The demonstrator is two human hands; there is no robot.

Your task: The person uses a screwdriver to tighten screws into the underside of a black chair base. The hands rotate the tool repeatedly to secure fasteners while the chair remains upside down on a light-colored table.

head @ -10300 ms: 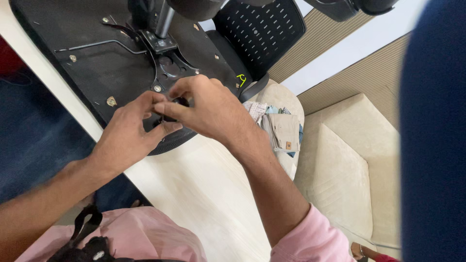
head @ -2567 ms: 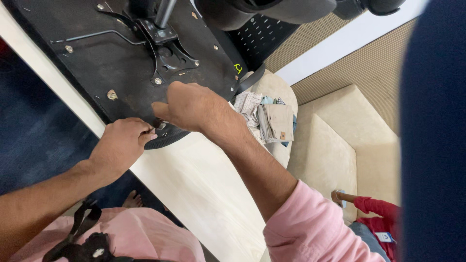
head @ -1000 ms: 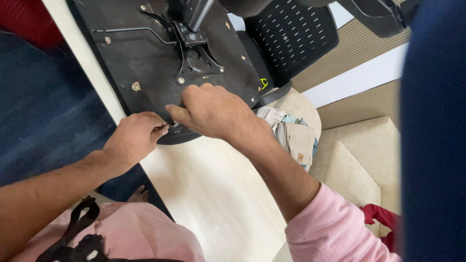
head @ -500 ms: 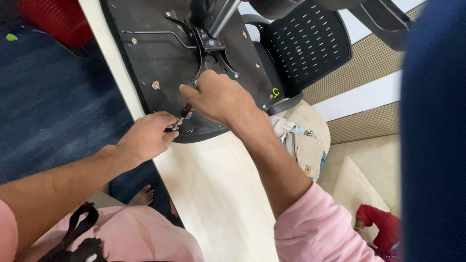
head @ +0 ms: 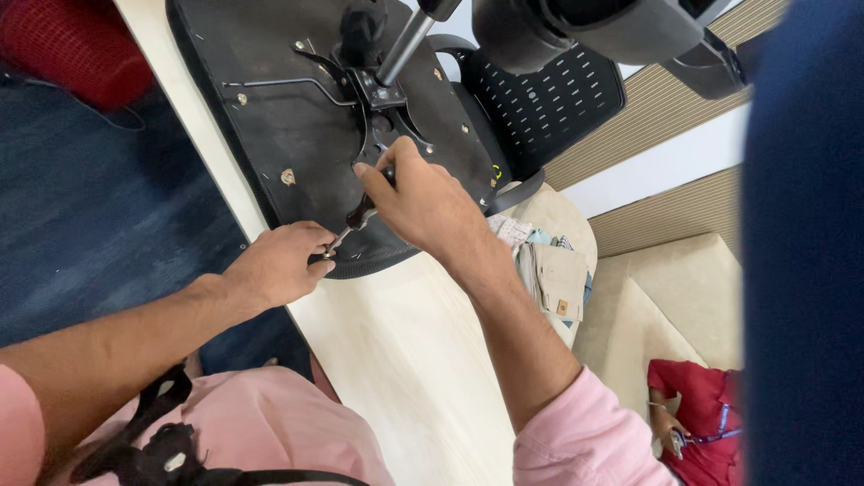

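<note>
my right hand [head: 423,202] gripped the screwdriver [head: 353,220] over the upturned chair seat [head: 297,117] on the table [head: 396,351] — my left hand [head: 274,265] pinched its tip, steadying it at the seat's edge.

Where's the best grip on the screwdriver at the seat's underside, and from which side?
Probably the dark handle of the screwdriver, taken from its upper right end, as the right hand does. The thin shaft slants down-left to the seat's near edge, where the left hand pinches beside the tip; the shaft offers little to grip.
</note>
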